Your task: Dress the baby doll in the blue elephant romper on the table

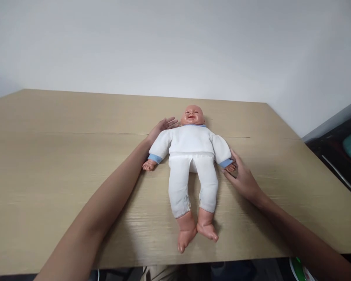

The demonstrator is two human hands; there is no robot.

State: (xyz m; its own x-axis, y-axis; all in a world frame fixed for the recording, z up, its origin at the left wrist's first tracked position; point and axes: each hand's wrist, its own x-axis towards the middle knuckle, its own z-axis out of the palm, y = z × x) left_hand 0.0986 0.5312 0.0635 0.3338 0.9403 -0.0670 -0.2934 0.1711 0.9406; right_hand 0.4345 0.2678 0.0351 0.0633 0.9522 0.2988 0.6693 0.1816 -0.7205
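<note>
1. Near the middle of the table (61,183), the doll (191,141) lies face up, head (193,113) far, feet (187,231) near, arms spread.
2. Left hand (167,124): fingers outstretched, just left of the head; wrist passes behind the left sleeve (161,143). No hold visible; fingertip contact cannot be told.
3. Right hand (242,176): thumb and forefinger parted about the doll's small hand (231,168) at the blue right cuff (226,163). Firmness of any hold cannot be told.
4. Judgement: cloth body probably flexes; a flat palm beside the head and shoulder should steady it best.
5. Judgement: light, even pressure at the right cuff should avoid twisting the limb; the left wrist needs clearance, lest it drag the sleeve.
</note>
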